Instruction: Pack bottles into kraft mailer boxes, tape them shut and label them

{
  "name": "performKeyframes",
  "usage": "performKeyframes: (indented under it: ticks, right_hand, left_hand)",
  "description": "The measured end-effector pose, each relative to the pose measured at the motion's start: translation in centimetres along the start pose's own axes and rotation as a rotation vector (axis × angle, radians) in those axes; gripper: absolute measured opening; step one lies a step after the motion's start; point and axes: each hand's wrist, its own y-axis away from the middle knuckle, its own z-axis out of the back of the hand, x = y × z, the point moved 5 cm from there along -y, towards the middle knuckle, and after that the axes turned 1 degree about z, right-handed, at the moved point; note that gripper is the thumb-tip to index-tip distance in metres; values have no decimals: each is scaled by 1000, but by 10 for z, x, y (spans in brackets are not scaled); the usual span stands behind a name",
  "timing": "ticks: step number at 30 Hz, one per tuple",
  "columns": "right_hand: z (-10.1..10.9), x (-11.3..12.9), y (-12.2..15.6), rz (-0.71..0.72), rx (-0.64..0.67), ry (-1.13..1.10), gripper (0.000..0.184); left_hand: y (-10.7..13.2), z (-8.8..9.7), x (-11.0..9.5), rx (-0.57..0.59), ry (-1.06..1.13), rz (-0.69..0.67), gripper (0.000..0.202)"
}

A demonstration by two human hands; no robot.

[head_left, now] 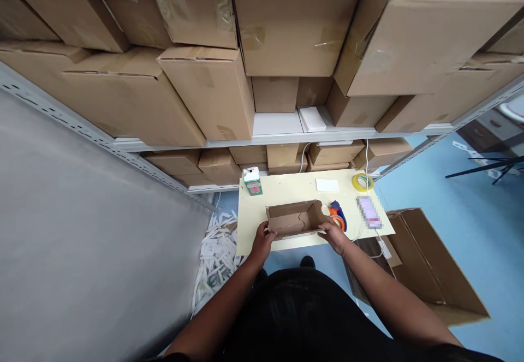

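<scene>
A small open brown cardboard box (295, 219) lies on a pale yellow table (286, 190), near its front edge. My left hand (262, 240) grips the box's left end, fingers curled on the cardboard. My right hand (333, 235) holds its right end the same way. Just right of the box rests an orange and blue tape dispenser (338, 217), close to my right fingers.
On the table also sit a green and white small box (252, 181), a white card (327, 185), a yellow tape roll (362, 182) and a blurred pink item (369, 212). Shelves of cardboard cartons (204, 89) rise behind. A large open carton (426, 263) stands right; paper strips (216, 253) litter the floor left.
</scene>
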Motion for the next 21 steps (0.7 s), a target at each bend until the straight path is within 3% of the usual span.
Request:
performKeyframes:
  ticks: [3,6,10,15,18,21]
  right_hand:
    - [1,-7,3,35,63,29,46]
    - [4,-15,1,23,-3,122,54]
    - [7,-17,-6,51,-48,157,56]
    - [21,-18,-20,121,56,265,57]
    - [30,-10,-29,134,181,354,54]
    - [29,16,-34,186,256,515,46]
  left_hand:
    - [0,1,5,75,11,-39,74]
    - [2,6,15,44,-94,-15,77]
    - [5,9,22,-105,-145,8,69]
    - [18,-11,24,-269,-90,-29,63]
    - [40,-27,30,-432,-66,29,59]
    - [73,-37,28,-575,-34,66,60]
